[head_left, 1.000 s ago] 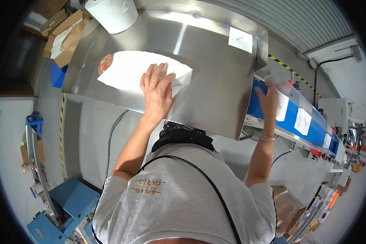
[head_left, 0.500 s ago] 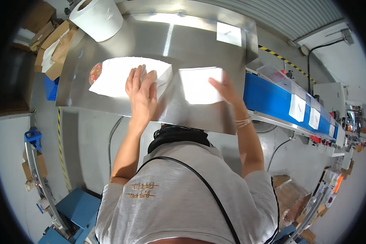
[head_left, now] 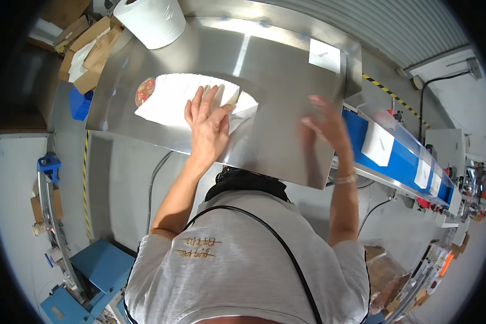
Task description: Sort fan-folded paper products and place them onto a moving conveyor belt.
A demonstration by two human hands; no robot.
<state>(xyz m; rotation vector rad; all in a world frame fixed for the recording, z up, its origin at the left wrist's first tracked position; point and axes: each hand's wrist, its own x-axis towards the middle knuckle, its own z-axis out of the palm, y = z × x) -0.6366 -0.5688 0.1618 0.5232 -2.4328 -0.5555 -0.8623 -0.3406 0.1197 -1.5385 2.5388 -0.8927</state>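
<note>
Under the left hand (head_left: 208, 132) lie white papers (head_left: 170, 102).

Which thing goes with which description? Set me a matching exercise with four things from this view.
1. Left hand
2. Right hand
3. White roll
4. Conveyor belt

A. Blue, at the right end of the metal table
B. Blurred, apart from the row of white packets
C. At the metal table's far left
D. On the row of white packets

Pairs: 1-D, 2-B, 3-C, 4-A.
</note>
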